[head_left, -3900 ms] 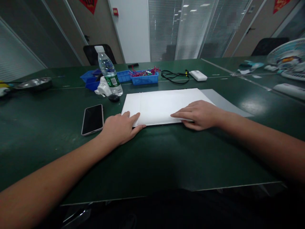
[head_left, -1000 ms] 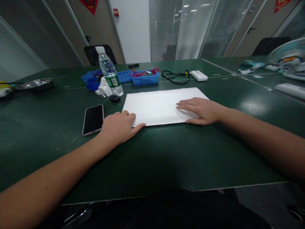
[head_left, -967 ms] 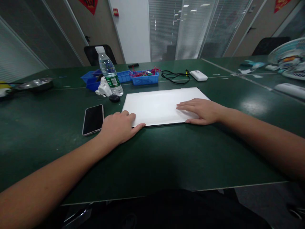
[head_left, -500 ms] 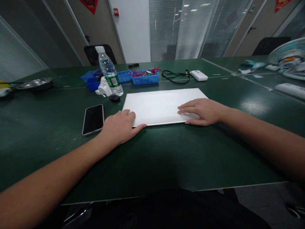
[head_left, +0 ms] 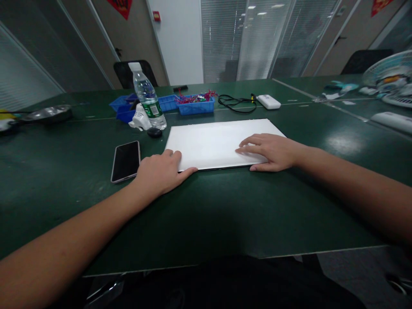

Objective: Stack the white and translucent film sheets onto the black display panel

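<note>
A flat white rectangular panel with a thin dark edge (head_left: 209, 141) lies on the green table (head_left: 225, 214) in front of me. My left hand (head_left: 161, 171) rests at its near left corner, fingers on the top and thumb along the front edge. On the right part of the panel, my right hand (head_left: 268, 152) lies with fingers spread, its thumb at the near edge. Neither hand lifts anything. Just left of my left hand is a phone (head_left: 126, 161) with a dark screen.
Behind the panel's left end stand a water bottle (head_left: 148, 96), a crumpled tissue (head_left: 140, 118) and a black mouse (head_left: 155, 132). Farther back are a blue tray (head_left: 197, 108) of wired parts, a black cable (head_left: 236, 105) and a white box (head_left: 269, 101). A fan (head_left: 391, 77) is at far right.
The fingers of my right hand have shifted slightly left over the panel. My left hand has hardly moved, and the panel stays in place.
</note>
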Demonstrator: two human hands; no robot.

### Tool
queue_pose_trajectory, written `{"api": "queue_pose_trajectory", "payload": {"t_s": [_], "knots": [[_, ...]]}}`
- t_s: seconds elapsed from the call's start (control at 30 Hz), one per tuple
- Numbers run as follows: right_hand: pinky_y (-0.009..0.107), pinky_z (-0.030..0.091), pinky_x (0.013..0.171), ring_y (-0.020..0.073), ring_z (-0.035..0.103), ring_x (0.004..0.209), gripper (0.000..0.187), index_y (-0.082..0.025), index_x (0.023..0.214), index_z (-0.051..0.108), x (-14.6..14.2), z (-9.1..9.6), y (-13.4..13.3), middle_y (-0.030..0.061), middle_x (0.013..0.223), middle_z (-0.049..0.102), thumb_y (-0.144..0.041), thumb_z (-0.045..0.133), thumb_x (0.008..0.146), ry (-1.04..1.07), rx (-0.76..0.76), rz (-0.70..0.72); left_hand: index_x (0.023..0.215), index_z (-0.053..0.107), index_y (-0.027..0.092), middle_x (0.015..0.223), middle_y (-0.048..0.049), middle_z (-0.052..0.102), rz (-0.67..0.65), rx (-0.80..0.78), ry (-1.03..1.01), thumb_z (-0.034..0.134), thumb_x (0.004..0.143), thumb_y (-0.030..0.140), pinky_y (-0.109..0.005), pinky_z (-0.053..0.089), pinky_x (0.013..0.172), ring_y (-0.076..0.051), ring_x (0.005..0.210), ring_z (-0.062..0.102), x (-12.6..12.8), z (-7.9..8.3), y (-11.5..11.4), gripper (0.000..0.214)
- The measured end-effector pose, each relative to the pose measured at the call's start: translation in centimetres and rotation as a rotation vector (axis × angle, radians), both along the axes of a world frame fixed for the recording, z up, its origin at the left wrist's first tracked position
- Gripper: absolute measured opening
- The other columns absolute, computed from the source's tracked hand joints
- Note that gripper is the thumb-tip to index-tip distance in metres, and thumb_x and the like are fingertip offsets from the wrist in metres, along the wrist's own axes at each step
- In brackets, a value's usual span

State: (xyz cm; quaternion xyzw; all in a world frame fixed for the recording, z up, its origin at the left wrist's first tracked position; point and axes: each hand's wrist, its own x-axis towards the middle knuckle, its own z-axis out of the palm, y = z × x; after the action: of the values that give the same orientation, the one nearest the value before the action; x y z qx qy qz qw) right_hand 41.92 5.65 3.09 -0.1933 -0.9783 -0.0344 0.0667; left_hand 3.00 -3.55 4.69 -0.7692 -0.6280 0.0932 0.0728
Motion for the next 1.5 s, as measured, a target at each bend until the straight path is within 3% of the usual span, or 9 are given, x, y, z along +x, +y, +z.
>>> {"api": "queue_pose_trajectory", "payload": {"t_s": [0.5, 0.77, 1.0, 1.13, 1.27, 1.5], "knots": [[0.058, 0.053, 0.106, 0.0385, 0.066, 0.123, 0.074, -0.021, 0.161, 0.063, -0.1, -0.5, 0.2, 0.0202, 0.146, 0.068, -0.070, 0.056, 0.106, 0.022, 0.017, 0.019, 0.145, 0.070, 0.020, 0.144, -0.0214, 0.073, -0.008, 0.008, 0.018, 0.024, 0.102, 0.093, -0.051, 0.060, 0.083, -0.044, 0.114, 0.075, -0.1, 0.3, 0.1, 0.096], [0.059, 0.052, 0.110, 0.0361, 0.065, 0.127, 0.063, -0.023, 0.161, 0.064, 0.3, -0.6, 0.5, 0.0187, 0.147, 0.067, -0.060, 0.052, 0.111, 0.059, -0.008, 0.052, 0.142, 0.070, 0.020, 0.145, -0.0199, 0.072, 0.003, 0.015, 0.030, 0.023, 0.111, 0.076, -0.049, 0.059, 0.083, -0.042, 0.115, 0.076, 0.0, 0.3, -0.2, 0.079], [0.061, 0.050, 0.111, 0.0378, 0.064, 0.129, 0.061, -0.024, 0.158, 0.067, 0.5, -0.9, 0.8, 0.0182, 0.149, 0.067, -0.059, 0.058, 0.109, 0.116, -0.097, 0.029, 0.141, 0.069, 0.019, 0.142, -0.0200, 0.073, 0.002, 0.021, 0.043, 0.025, 0.112, 0.072, -0.049, 0.060, 0.082, -0.041, 0.113, 0.076, 0.3, 0.3, -0.4, 0.075], [0.062, 0.047, 0.115, 0.0369, 0.063, 0.135, 0.051, -0.027, 0.152, 0.071, 0.5, -1.3, 0.8, 0.0158, 0.149, 0.067, -0.054, 0.055, 0.112, 0.197, -0.205, -0.038, 0.145, 0.068, 0.019, 0.144, -0.0200, 0.072, -0.021, 0.024, 0.016, 0.024, 0.112, 0.070, -0.051, 0.059, 0.087, -0.041, 0.117, 0.074, 0.2, 0.2, -0.3, 0.075], [0.065, 0.045, 0.118, 0.0378, 0.062, 0.137, 0.049, -0.029, 0.148, 0.074, 0.5, -1.6, 0.9, 0.0144, 0.150, 0.067, -0.056, 0.062, 0.108, 0.227, -0.252, -0.088, 0.145, 0.068, 0.019, 0.144, -0.0201, 0.072, -0.036, 0.032, -0.019, 0.024, 0.110, 0.072, -0.051, 0.059, 0.090, -0.041, 0.119, 0.073, -0.2, -0.1, 0.0, 0.078], [0.065, 0.045, 0.119, 0.0386, 0.062, 0.138, 0.051, -0.030, 0.148, 0.074, 0.5, -1.7, 1.1, 0.0140, 0.151, 0.066, -0.056, 0.066, 0.106, 0.228, -0.274, -0.092, 0.156, 0.063, 0.016, 0.157, -0.0227, 0.063, -0.008, 0.071, -0.038, 0.031, 0.108, 0.074, -0.057, 0.051, 0.112, -0.045, 0.137, 0.063, -1.4, -0.4, 1.4, 0.082]]}}
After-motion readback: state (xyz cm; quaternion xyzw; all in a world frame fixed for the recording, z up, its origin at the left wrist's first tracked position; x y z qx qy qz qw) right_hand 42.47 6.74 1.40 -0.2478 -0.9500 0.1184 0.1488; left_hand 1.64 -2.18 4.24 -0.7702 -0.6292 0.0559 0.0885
